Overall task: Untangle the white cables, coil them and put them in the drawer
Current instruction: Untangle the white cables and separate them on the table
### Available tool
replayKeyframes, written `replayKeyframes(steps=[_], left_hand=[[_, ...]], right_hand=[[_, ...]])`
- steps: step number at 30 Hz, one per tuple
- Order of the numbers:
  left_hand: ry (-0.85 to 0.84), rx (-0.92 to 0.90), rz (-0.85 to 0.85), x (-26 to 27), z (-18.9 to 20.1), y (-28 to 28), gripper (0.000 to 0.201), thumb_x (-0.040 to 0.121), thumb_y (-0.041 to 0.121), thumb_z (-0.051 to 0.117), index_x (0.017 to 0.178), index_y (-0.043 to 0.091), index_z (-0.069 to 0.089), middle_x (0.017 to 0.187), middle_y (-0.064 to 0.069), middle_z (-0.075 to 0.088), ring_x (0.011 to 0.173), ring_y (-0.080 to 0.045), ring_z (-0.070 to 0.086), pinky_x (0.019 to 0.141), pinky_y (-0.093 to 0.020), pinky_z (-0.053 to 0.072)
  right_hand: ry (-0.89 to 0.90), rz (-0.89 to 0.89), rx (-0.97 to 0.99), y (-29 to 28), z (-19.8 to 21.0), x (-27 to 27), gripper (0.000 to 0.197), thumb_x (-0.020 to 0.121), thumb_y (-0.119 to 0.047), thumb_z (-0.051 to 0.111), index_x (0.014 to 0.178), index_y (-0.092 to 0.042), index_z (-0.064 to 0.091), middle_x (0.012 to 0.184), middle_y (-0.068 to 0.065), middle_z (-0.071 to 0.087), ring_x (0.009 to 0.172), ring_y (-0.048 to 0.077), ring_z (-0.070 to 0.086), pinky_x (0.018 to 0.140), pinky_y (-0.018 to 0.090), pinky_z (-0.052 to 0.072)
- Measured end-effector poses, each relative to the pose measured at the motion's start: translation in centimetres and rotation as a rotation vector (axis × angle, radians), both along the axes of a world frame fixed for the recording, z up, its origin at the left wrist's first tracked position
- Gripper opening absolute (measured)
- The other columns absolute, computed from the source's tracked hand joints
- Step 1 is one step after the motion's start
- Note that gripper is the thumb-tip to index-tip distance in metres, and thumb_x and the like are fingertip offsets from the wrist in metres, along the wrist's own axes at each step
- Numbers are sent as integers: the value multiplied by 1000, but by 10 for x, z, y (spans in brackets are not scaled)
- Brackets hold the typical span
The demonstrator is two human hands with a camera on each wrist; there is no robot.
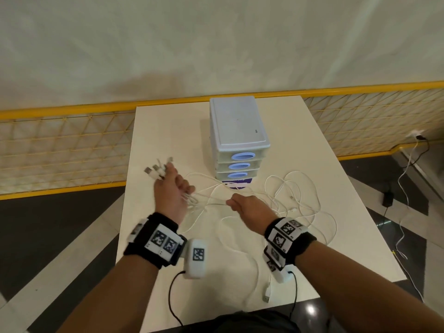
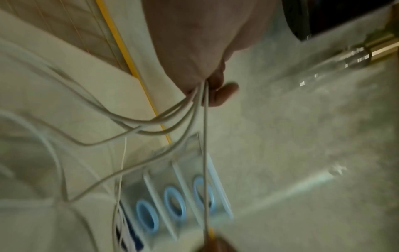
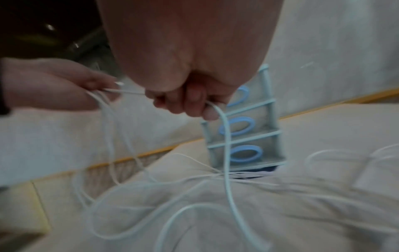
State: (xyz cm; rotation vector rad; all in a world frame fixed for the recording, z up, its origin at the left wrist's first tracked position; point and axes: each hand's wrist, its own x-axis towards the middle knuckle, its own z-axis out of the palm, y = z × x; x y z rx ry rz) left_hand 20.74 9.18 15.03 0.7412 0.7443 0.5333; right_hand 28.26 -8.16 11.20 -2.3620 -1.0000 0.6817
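Several white cables (image 1: 298, 195) lie tangled in loose loops on the white table (image 1: 168, 131), in front of a small drawer unit (image 1: 236, 131) with blue oval handles. My left hand (image 1: 171, 191) grips a bundle of the cables; their USB plugs (image 1: 157, 168) stick out past its fingers. My right hand (image 1: 242, 203) pinches one cable (image 3: 224, 136) that runs taut across to the left hand (image 3: 64, 87). In the left wrist view the cables (image 2: 168, 117) hang down from the left hand (image 2: 207, 81) in front of the drawer unit (image 2: 172, 201). The upper drawers look closed.
One loose plug (image 1: 267, 295) hangs near the table's front edge. A yellow mesh railing (image 1: 60, 145) runs behind the table. On the floor at right lie a power adapter (image 1: 387, 198) and other cords. Bare tabletop lies left of the drawer unit.
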Motion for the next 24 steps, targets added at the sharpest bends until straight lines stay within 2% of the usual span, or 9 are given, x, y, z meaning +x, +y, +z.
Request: replayKeyframes(steps=[1,3,5,7,9,11,16,20,24], left_hand=[[15,14,34,-2,2,14,38,99,31,45,63,21,38,43,9,24,39,-7,22,39,-19,29],[41,26,131,-10,4,40,40,98,33,45,61,22,36,44,10,23,39,-8,19,37,-19,19],[64,48,240,-19,6,63,41,97,35,49,60,22,35,44,10,23,38,-8,18,37,-18,18],[131,127,264,-26,7,71,35,92,30,59,62,24,41,42,11,31,37,-7,21,37,-19,20],[256,234,158,-27,5,56,24,83,22,71,70,24,50,44,11,45,35,-5,29,36,-20,26],[387,357,-19,-24,-2,25,24,77,19,76,69,21,54,44,12,49,35,-4,36,40,-21,32],[451,457,-300,-10,-13,-35,40,73,26,80,51,18,48,35,11,40,33,-8,34,37,-16,29],[450,365,-322,-5,-19,-43,34,76,25,77,60,12,51,43,2,35,33,-11,29,36,-18,25],[422,376,-199,-5,-16,-38,20,80,20,72,77,0,70,39,7,43,34,-11,32,38,-18,27]], right_hand=[[2,-13,-31,-8,-2,9,33,98,-35,35,94,-9,54,91,18,66,84,36,59,75,40,44],[31,-63,-93,-30,-7,29,29,98,-34,36,91,-11,53,91,19,66,86,34,60,75,36,42],[54,-133,-159,-50,-10,43,27,99,-31,37,91,-11,54,94,15,67,85,29,60,71,28,35],[27,-192,-166,-58,-14,52,29,98,-31,38,90,-9,55,94,15,68,85,31,61,73,31,40],[-46,-270,-87,-49,-11,50,30,98,-30,40,90,-5,56,91,19,68,85,38,62,74,37,46],[-127,-288,2,-30,-4,39,30,98,-29,40,94,-4,56,87,22,68,82,41,61,70,39,45],[-250,-108,112,9,10,-6,34,97,-32,40,94,-3,56,80,24,67,73,44,61,60,37,39],[-251,-6,115,16,17,-25,33,98,-32,40,112,-6,55,85,19,69,73,41,61,60,38,42],[-172,-25,65,9,17,-22,31,98,-31,39,102,-4,54,85,23,66,75,41,59,62,36,39]])
